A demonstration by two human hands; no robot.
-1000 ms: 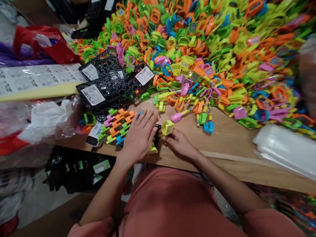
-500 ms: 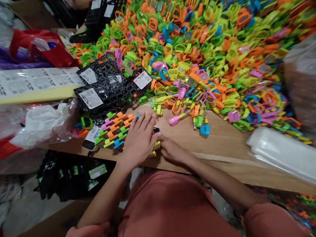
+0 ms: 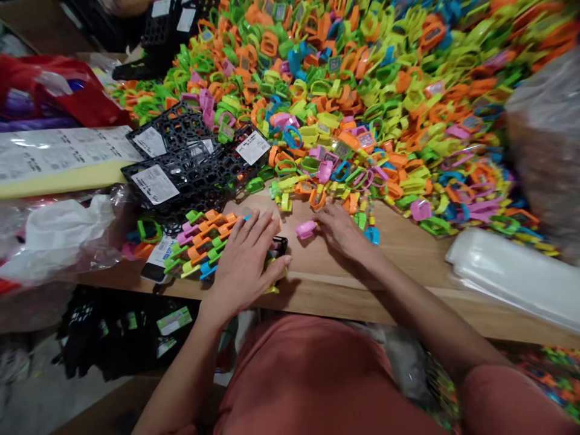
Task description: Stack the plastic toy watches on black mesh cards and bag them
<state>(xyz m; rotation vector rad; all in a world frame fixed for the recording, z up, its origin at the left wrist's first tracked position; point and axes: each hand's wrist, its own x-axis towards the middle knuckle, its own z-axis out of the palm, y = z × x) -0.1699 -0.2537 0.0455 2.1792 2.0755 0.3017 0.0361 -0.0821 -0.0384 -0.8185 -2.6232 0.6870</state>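
My left hand (image 3: pixel 247 257) lies flat, fingers stretched out, over a black rack (image 3: pixel 281 244) of bright plastic toy watches (image 3: pixel 212 235) in orange, green, blue, pink and yellow. Most of the rack's right part is hidden under that hand. My right hand (image 3: pixel 339 229) is at the near edge of a large heap of loose toy watches (image 3: pixel 335 103). Its fingers are partly bent and apart, over the yellow band of a pink toy watch (image 3: pixel 306 229). A blue toy watch (image 3: pixel 372 235) lies just right of this hand.
Black mesh racks with white labels (image 3: pixel 154 184) are stacked left of the heap. A phone-like white device (image 3: pixel 156 266), a label sheet (image 3: pixel 58 151) and clear plastic bags (image 3: pixel 67 229) lie at the left. Folded clear bags (image 3: pixel 512 278) lie on the wooden table (image 3: pixel 330 290) at the right.
My right hand has left the rack's right edge and moved forward and right to the loose toy watches. My left hand stays on the rack. The view has shifted slightly.
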